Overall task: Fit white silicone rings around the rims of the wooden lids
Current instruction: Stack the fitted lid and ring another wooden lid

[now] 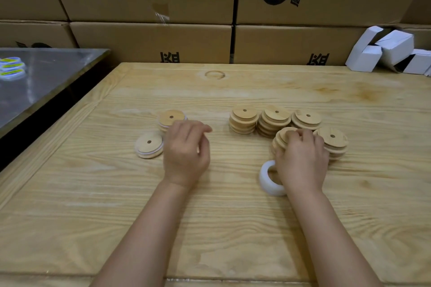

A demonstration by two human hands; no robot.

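At far left we see a metal table point(46, 81) carrying green-labelled rolls point(11, 69), set beside the wooden table point(210, 216) that fills the view. On its pale grain two ringed lids point(149, 145) lie near our left hand point(186, 149), which hovers loosely curled, gripping nothing we can make out. Further right stand stacks of bare wooden lids point(276, 121); our right hand point(302, 158) rests on the nearest stack, fingers closed around its tilted top lid point(285, 135). A roll of white silicone rings point(268, 177) lies just beside that wrist. Cardboard boxes point(151, 39) wall the back, with white cartons point(384, 51) at far right.
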